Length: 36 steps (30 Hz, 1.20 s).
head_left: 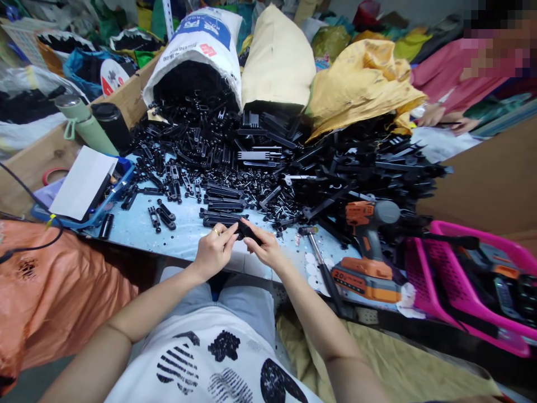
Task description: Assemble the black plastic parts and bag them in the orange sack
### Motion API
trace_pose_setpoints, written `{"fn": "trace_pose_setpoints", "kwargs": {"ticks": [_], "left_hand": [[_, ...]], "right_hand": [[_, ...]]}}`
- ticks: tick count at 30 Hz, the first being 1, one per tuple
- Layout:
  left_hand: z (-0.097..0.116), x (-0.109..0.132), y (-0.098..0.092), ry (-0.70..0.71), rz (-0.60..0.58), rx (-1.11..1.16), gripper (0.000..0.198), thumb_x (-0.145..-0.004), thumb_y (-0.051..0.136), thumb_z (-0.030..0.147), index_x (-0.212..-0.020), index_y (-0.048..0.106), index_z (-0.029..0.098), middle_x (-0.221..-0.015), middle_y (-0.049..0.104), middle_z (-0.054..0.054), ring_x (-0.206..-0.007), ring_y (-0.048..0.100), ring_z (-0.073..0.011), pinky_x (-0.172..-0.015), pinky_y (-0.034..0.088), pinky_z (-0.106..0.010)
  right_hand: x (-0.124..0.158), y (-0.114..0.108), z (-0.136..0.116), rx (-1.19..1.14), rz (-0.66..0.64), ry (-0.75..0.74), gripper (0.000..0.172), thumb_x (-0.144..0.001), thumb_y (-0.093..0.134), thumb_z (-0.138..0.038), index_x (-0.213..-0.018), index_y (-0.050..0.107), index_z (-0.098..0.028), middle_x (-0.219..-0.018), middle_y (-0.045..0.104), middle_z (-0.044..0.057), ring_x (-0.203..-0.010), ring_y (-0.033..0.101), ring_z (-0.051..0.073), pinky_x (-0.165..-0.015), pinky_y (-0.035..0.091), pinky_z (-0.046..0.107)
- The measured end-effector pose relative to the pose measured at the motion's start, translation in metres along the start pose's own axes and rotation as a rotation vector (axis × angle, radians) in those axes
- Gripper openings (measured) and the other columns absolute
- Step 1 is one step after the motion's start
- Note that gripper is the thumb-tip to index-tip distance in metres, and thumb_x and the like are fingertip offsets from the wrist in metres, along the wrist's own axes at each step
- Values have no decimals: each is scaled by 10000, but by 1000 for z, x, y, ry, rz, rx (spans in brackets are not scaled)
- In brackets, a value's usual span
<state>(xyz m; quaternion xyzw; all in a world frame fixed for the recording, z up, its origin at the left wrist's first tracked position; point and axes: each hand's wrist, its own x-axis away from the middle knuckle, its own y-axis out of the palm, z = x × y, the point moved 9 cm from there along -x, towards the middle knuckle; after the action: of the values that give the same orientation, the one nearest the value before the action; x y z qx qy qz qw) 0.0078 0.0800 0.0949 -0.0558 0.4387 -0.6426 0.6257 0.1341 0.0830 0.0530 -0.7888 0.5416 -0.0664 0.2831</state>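
Between my two hands, over the front edge of the table, is a small black plastic part point(250, 234). My left hand point(217, 246) pinches its left end with the fingertips. Wrapped round its right side is my right hand point(264, 246), hiding much of its shape. Just beyond my hands lies a stack of long black plastic bars point(222, 204). A heap of small screws point(281, 204) spreads behind and right of it. Short black links point(161, 214) lie loose to the left.
An orange cordless drill point(369, 252) and a hammer point(321, 263) lie at the right, beside a pink basket point(436, 280). Sacks point(277, 61) spill black parts at the back. A blue tray point(119, 187) and green bottle point(90, 126) stand left. Another person's hands point(447, 118) show at far right.
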Motion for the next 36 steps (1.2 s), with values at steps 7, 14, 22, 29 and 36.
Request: {"fn": "trace_pose_setpoints", "kwargs": {"ticks": [7, 14, 22, 29, 36], "left_hand": [[-36, -23, -15, -131, 121, 240, 327, -919, 451, 325, -1147, 622, 164, -900, 569, -57, -768, 560, -117, -721, 451, -230], [-79, 6, 12, -626, 505, 744, 395, -892, 453, 478, -1004, 627, 142, -559, 426, 53, -457, 414, -59, -461, 350, -174], [-71, 10, 18, -569, 192, 637, 421, -856, 480, 516, -953, 656, 146, -668, 564, -4, -493, 463, -76, -471, 369, -194], [-54, 36, 58, -661, -672, 885, 676, -820, 403, 658, -1117, 614, 89, -538, 552, -1, -408, 410, -74, -402, 285, -188], [-54, 44, 50, -412, -784, 428, 422, -739, 645, 461, -1011, 683, 140, -717, 645, -25, -601, 520, -124, -560, 364, -222]], "right_hand": [[13, 23, 21, -137, 106, 166, 456, -857, 500, -496, -1230, 555, -239, -821, 639, 36, -673, 602, 145, -686, 521, 305], [9, 50, 43, -911, 266, 592, 466, -690, 665, -544, -970, 501, -209, -614, 578, -43, -433, 539, 108, -389, 450, 219], [14, 78, 36, -1200, 245, 650, 597, -594, 774, -438, -1036, 438, -219, -638, 600, -39, -444, 514, 86, -406, 425, 196], [25, 47, 38, -855, 2, 658, 510, -547, 801, -344, -948, 529, -185, -709, 552, -43, -509, 503, 78, -444, 417, 209], [29, 31, 39, -395, -175, 531, 475, -560, 774, -362, -923, 537, -169, -794, 544, -19, -658, 500, 118, -579, 410, 249]]}}
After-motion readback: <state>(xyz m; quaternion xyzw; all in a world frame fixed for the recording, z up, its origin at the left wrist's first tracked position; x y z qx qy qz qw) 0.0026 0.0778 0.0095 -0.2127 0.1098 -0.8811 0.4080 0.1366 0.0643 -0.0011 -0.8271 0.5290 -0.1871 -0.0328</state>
